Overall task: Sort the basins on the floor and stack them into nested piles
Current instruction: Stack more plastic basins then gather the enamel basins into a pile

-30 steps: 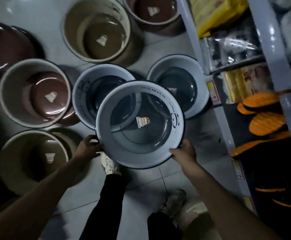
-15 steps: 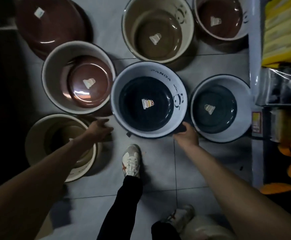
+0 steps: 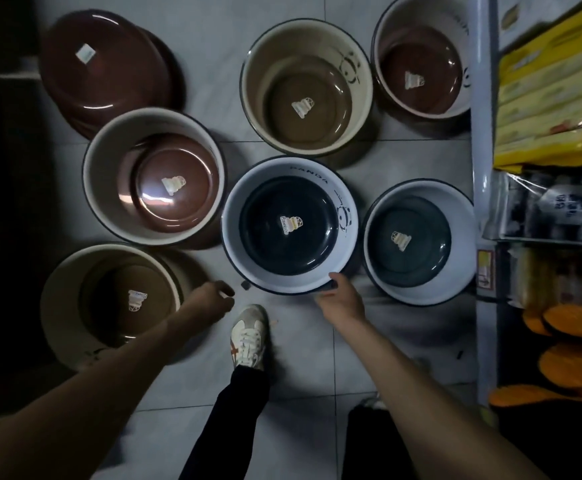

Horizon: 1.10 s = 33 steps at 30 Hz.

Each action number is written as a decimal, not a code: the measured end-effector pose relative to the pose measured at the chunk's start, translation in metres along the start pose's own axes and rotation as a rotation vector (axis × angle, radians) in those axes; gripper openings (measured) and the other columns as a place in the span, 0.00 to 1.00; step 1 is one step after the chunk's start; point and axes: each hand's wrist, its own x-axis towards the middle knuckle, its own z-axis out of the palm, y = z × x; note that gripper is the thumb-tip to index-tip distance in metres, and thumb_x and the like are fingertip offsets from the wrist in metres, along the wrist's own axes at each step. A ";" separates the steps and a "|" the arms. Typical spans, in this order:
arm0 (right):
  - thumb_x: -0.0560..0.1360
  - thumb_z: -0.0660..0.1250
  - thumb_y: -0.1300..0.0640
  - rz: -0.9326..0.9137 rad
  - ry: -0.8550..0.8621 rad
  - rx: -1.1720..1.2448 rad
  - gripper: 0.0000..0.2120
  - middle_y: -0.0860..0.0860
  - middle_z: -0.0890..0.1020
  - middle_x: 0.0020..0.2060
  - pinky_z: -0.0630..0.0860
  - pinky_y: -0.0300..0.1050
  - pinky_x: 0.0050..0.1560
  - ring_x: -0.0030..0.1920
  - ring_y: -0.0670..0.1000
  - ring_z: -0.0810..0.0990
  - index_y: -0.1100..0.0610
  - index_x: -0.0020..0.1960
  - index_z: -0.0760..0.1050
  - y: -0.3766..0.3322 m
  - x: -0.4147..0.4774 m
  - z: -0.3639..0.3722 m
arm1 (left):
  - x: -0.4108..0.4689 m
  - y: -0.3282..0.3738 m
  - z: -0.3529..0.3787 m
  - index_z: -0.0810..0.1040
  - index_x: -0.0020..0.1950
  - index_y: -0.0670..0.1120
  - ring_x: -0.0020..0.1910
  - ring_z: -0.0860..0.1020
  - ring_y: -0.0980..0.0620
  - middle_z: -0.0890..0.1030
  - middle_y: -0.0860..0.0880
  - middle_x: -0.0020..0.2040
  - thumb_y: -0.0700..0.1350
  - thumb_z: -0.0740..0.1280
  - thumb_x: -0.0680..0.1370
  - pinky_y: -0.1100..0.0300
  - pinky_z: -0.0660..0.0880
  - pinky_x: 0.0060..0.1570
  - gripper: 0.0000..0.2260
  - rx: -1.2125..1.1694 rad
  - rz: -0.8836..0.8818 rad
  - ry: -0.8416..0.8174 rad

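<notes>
A white-walled, dark-blue-bottomed panda basin (image 3: 236, 220) sits nested in a pile on the floor at the centre. My right hand (image 3: 342, 299) grips its near rim, thumb on the edge. My left hand (image 3: 213, 298) hovers loosely curled over the floor, left of that pile, and holds nothing. A second blue basin (image 3: 374, 237) stands to the right. A white basin with a brown bottom (image 3: 109, 161) and a tan basin (image 3: 61, 292) lie to the left. Farther back are a tan panda basin (image 3: 258, 74), a brown-bottomed basin (image 3: 383, 39) and an upturned brown stack (image 3: 102, 67).
A metal shelf post (image 3: 483, 133) and stocked shelves with yellow packs (image 3: 546, 98) and orange items (image 3: 573, 365) line the right side. My white shoe (image 3: 248, 337) stands on the grey floor tiles just below the centre pile.
The blue panda basin came down from my hands into the centre pile on the floor. My left hand let go of it and drew back to the left.
</notes>
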 end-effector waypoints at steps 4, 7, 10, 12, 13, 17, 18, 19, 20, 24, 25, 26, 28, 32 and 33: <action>0.73 0.68 0.58 0.002 0.033 -0.025 0.27 0.52 0.83 0.59 0.79 0.49 0.59 0.57 0.56 0.82 0.48 0.71 0.70 0.020 0.019 -0.036 | 0.000 0.040 0.040 0.80 0.60 0.48 0.50 0.82 0.47 0.83 0.47 0.53 0.45 0.67 0.79 0.55 0.78 0.54 0.10 0.173 0.065 0.002; 0.76 0.67 0.59 0.014 0.077 -0.034 0.23 0.55 0.80 0.62 0.76 0.51 0.62 0.61 0.59 0.80 0.53 0.70 0.72 0.046 0.037 -0.071 | 0.002 0.077 0.082 0.81 0.56 0.48 0.46 0.83 0.47 0.84 0.46 0.49 0.45 0.68 0.79 0.56 0.79 0.49 0.08 0.064 0.056 0.020; 0.75 0.67 0.60 0.055 0.076 0.008 0.24 0.55 0.79 0.64 0.74 0.48 0.62 0.63 0.58 0.78 0.55 0.71 0.72 0.088 0.059 -0.105 | 0.010 0.114 0.134 0.81 0.55 0.44 0.38 0.82 0.48 0.86 0.45 0.43 0.44 0.68 0.79 0.61 0.76 0.34 0.07 -0.144 0.027 0.040; 0.74 0.68 0.60 0.074 0.095 0.058 0.21 0.53 0.81 0.60 0.75 0.48 0.59 0.59 0.57 0.79 0.55 0.67 0.75 0.120 0.074 -0.122 | 0.019 0.137 0.167 0.80 0.57 0.42 0.37 0.81 0.49 0.85 0.45 0.42 0.44 0.68 0.80 0.62 0.72 0.31 0.09 -0.222 0.016 0.000; 0.73 0.68 0.59 0.100 0.102 0.084 0.19 0.53 0.82 0.56 0.76 0.47 0.57 0.56 0.57 0.80 0.55 0.64 0.76 0.136 0.084 -0.129 | 0.025 0.148 0.184 0.79 0.58 0.41 0.37 0.81 0.49 0.85 0.45 0.42 0.44 0.68 0.80 0.61 0.72 0.32 0.10 -0.256 0.002 -0.025; 0.77 0.65 0.58 0.329 0.030 0.253 0.04 0.52 0.76 0.40 0.77 0.45 0.39 0.37 0.52 0.75 0.57 0.44 0.72 0.182 0.128 -0.153 | 0.058 0.187 0.239 0.75 0.67 0.41 0.40 0.81 0.49 0.82 0.43 0.51 0.48 0.70 0.80 0.58 0.75 0.36 0.19 -0.500 -0.091 -0.023; 0.77 0.65 0.56 0.389 0.000 0.311 0.04 0.52 0.74 0.39 0.75 0.43 0.34 0.35 0.51 0.73 0.56 0.45 0.72 0.188 0.135 -0.158 | 0.065 0.196 0.250 0.73 0.70 0.41 0.42 0.82 0.50 0.81 0.44 0.54 0.49 0.71 0.79 0.57 0.77 0.37 0.22 -0.564 -0.122 -0.005; 0.76 0.67 0.54 0.427 -0.008 0.393 0.07 0.54 0.75 0.43 0.74 0.42 0.31 0.37 0.53 0.74 0.56 0.50 0.73 0.193 0.145 -0.161 | 0.072 0.204 0.260 0.71 0.71 0.42 0.44 0.82 0.50 0.80 0.44 0.57 0.50 0.72 0.78 0.55 0.78 0.40 0.25 -0.630 -0.150 0.008; 0.74 0.69 0.52 0.448 -0.016 0.476 0.15 0.55 0.76 0.49 0.75 0.43 0.31 0.41 0.54 0.76 0.55 0.58 0.73 0.195 0.153 -0.162 | 0.078 0.214 0.267 0.71 0.72 0.42 0.46 0.81 0.49 0.79 0.44 0.59 0.51 0.72 0.78 0.53 0.79 0.43 0.25 -0.697 -0.174 0.010; 0.74 0.71 0.55 0.493 0.003 0.713 0.25 0.55 0.73 0.57 0.79 0.48 0.40 0.48 0.53 0.76 0.57 0.69 0.70 0.201 0.178 -0.168 | 0.093 0.245 0.286 0.74 0.68 0.41 0.53 0.81 0.45 0.79 0.42 0.61 0.46 0.70 0.80 0.49 0.80 0.52 0.19 -0.911 -0.251 -0.030; 0.75 0.70 0.56 0.492 -0.006 0.751 0.22 0.55 0.74 0.56 0.80 0.47 0.43 0.47 0.53 0.76 0.58 0.67 0.71 0.204 0.181 -0.170 | 0.097 0.249 0.289 0.74 0.67 0.42 0.55 0.82 0.44 0.79 0.42 0.60 0.44 0.68 0.81 0.49 0.80 0.53 0.16 -0.938 -0.255 -0.029; 0.76 0.69 0.56 0.465 -0.032 0.745 0.18 0.55 0.74 0.54 0.81 0.46 0.44 0.46 0.52 0.77 0.58 0.64 0.72 0.210 0.185 -0.171 | 0.099 0.254 0.291 0.75 0.66 0.42 0.55 0.82 0.44 0.80 0.42 0.59 0.42 0.67 0.81 0.49 0.81 0.54 0.14 -0.953 -0.258 -0.022; 0.78 0.65 0.56 0.411 -0.118 0.769 0.13 0.54 0.74 0.52 0.81 0.44 0.44 0.43 0.50 0.77 0.57 0.60 0.69 0.218 0.190 -0.172 | 0.105 0.259 0.292 0.75 0.64 0.42 0.55 0.82 0.43 0.81 0.42 0.57 0.41 0.67 0.82 0.50 0.81 0.54 0.11 -0.958 -0.270 0.001; 0.77 0.65 0.56 0.372 -0.120 0.819 0.15 0.57 0.76 0.57 0.81 0.45 0.56 0.52 0.51 0.78 0.58 0.63 0.70 0.216 0.196 -0.172 | 0.107 0.257 0.289 0.74 0.63 0.43 0.53 0.83 0.45 0.82 0.43 0.55 0.40 0.67 0.81 0.50 0.81 0.53 0.11 -0.916 -0.272 0.017; 0.76 0.67 0.56 0.384 -0.076 0.834 0.18 0.59 0.77 0.60 0.81 0.47 0.58 0.54 0.52 0.78 0.60 0.64 0.72 0.220 0.199 -0.172 | 0.106 0.256 0.286 0.74 0.63 0.44 0.53 0.83 0.46 0.83 0.43 0.55 0.39 0.68 0.80 0.49 0.81 0.53 0.12 -0.918 -0.260 0.015</action>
